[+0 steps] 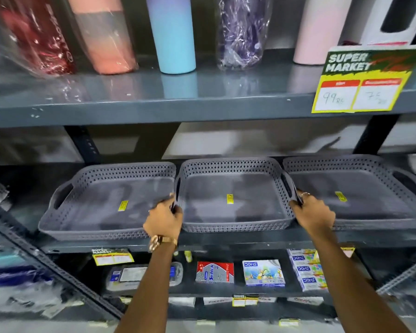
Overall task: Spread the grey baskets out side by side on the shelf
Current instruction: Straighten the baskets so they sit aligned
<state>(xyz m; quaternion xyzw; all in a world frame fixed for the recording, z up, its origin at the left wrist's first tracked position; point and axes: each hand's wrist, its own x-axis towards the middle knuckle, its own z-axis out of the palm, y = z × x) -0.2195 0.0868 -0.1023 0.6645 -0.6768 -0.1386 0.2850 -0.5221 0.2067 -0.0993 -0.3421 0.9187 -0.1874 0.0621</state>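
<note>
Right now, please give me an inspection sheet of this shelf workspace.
Surface: grey metal shelf, holding three baskets.
Job's things: left basket, middle basket, right basket side by side, each with a yellow sticker.
Clutter: nothing seen on this shelf.
Grips: left hand and right hand hold the middle basket's side handles.
Cables: nothing seen.
Surroundings: tumblers and price sign above; stationery packs below.
</note>
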